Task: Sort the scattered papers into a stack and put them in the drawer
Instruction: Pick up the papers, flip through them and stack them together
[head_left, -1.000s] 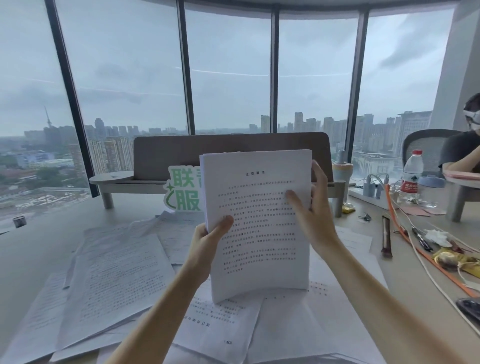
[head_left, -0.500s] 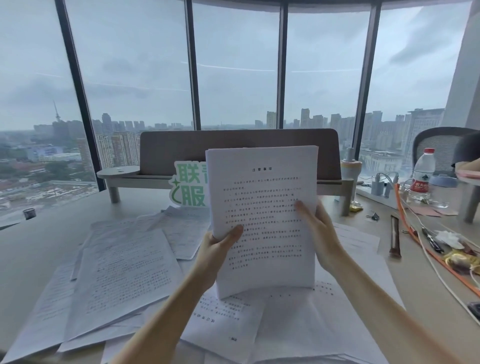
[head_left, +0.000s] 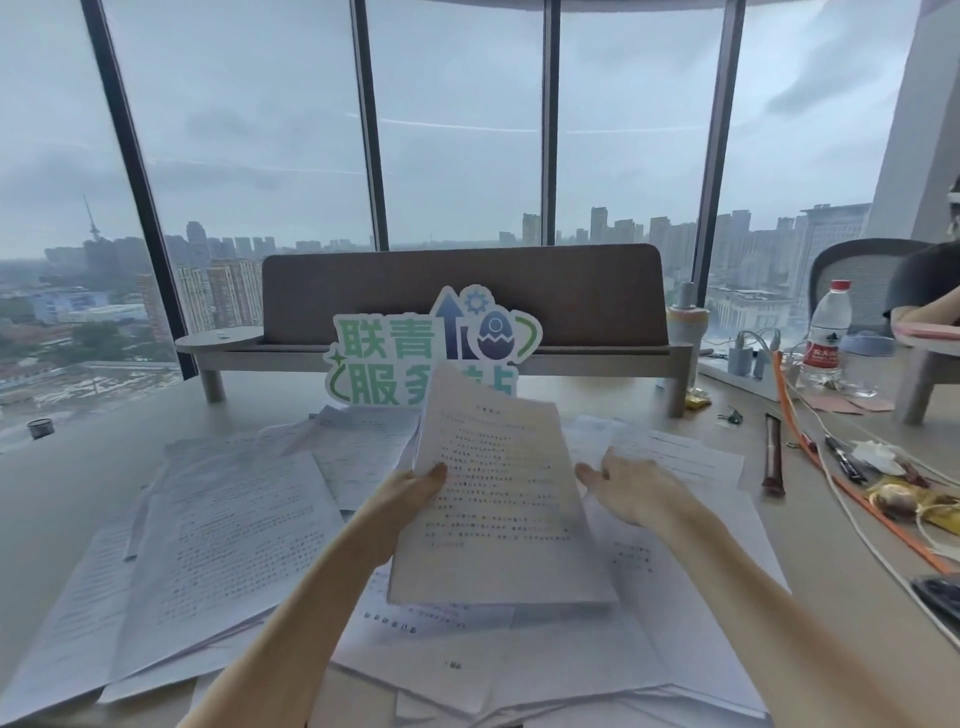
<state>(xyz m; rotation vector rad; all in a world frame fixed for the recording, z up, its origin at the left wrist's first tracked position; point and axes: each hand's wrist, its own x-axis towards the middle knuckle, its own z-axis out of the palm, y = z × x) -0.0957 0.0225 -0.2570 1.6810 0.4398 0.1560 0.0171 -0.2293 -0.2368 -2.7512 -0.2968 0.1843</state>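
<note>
A stack of papers (head_left: 501, 499) is being pinched at its left edge by the left hand (head_left: 410, 493), tilted above the scattered sheets (head_left: 223, 530) on the desk (head_left: 78, 467), while the right hand (head_left: 631, 488) is being held spread, apparently just clear of the stack.

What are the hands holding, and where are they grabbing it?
The left hand pinches the paper stack at its left edge, thumb on top. The right hand is open beside it, holding nothing.

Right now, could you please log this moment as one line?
left hand: grips paper stack | right hand: open, off stack | loose sheets: scattered on desk
</note>
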